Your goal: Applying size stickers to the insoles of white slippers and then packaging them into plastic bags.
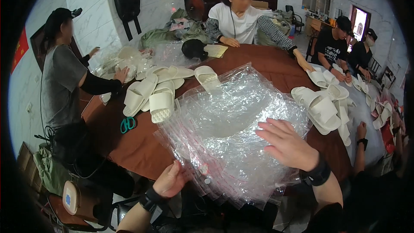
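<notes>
A fanned stack of clear plastic bags (233,125) with reddish printed strips along their near edges lies in front of me. My left hand (169,181) is at the stack's near left edge, thumb and fingers closed on the rim of a bag. Stretched out over the right part of the stack, my right hand (291,144) has its fingers extended and holds nothing. Beyond the bags, cream slippers (162,101) lie in a loose pile at the left. One more slipper (207,78) touches the stack's far edge, and another slipper pile (321,108) sits to its right.
Teal-handled scissors (128,124) rest on the brown tablecloth (129,151) at the left. A black cap (194,49) lies near the far edge. Co-workers stand at the left and far side, reaching toward bags and slippers; others sit at the right. A lidded bin (73,198) stands at the lower left.
</notes>
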Demonstrator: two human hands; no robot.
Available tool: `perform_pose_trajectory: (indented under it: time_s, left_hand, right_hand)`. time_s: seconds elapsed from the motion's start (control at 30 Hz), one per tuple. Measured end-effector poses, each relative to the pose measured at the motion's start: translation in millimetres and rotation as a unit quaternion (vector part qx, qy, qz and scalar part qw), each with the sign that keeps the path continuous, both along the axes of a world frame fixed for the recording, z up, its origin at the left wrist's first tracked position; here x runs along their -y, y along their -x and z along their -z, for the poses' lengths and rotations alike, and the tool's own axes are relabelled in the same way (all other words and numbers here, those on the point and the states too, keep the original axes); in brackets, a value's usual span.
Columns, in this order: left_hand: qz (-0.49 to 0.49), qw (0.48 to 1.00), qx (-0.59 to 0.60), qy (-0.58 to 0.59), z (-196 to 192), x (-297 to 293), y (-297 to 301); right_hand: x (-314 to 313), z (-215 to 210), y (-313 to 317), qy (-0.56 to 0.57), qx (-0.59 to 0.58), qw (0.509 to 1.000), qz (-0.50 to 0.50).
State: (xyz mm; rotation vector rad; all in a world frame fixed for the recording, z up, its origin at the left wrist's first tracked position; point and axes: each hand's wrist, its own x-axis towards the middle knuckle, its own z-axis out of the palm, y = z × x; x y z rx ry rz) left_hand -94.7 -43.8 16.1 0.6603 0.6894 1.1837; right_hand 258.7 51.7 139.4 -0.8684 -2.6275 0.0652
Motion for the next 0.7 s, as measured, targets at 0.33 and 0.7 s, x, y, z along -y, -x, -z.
perform_pose_trajectory:
  time_s: [0.33, 0.7]
  left_hand:
    - [0.059, 0.997, 0.055, 0.0, -26, -8, -48]
    - [-0.024, 0.998, 0.016, 0.059, -36, -29, -88]
  right_hand:
    - [-19, 57, 45, 0.114, 0.113, 0.984, -0.075]
    - [-7, 64, 58, 0.083, 0.201, 0.975, -0.039]
